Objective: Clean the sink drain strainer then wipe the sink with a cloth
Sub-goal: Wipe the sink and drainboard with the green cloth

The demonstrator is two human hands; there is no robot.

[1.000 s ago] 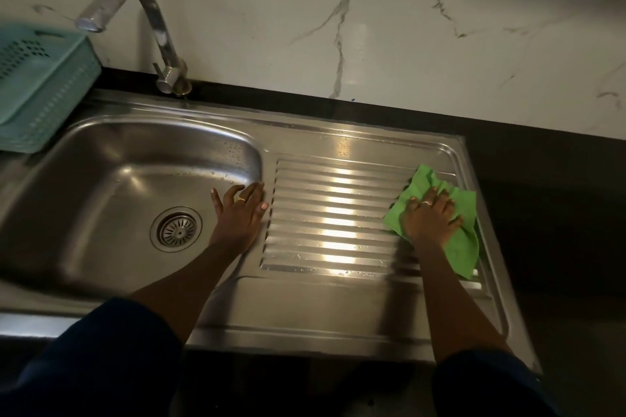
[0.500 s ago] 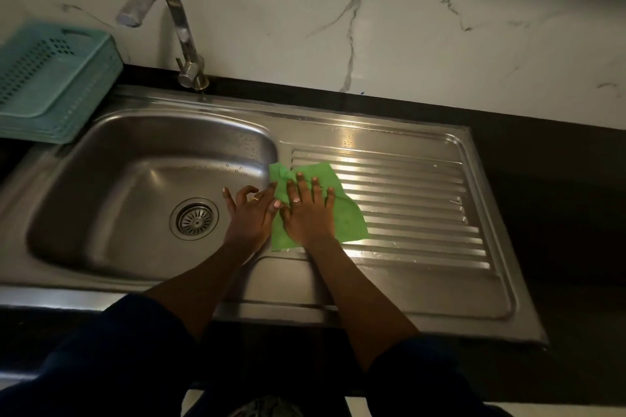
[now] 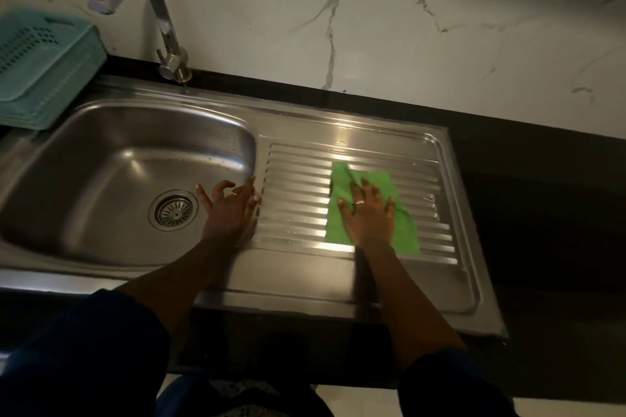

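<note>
Right hand [image 3: 367, 213] flat, fingers spread, pressing the green cloth [image 3: 371, 210] onto the ribbed steel drainboard [image 3: 298, 200]. Left hand [image 3: 230, 210] open, resting on the stainless sink [image 3: 101, 179] basin's rim; round metal drain strainer [image 3: 175, 210] just left of it. Chrome faucet [image 3: 159, 24] beyond, teal plastic basket [image 3: 40, 68] far left.

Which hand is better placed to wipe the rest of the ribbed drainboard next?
Right. The right hand lies flat on the green cloth, which sits on the drainboard ribs. The left hand holds nothing and rests at the edge of the basin, apart from the cloth.
</note>
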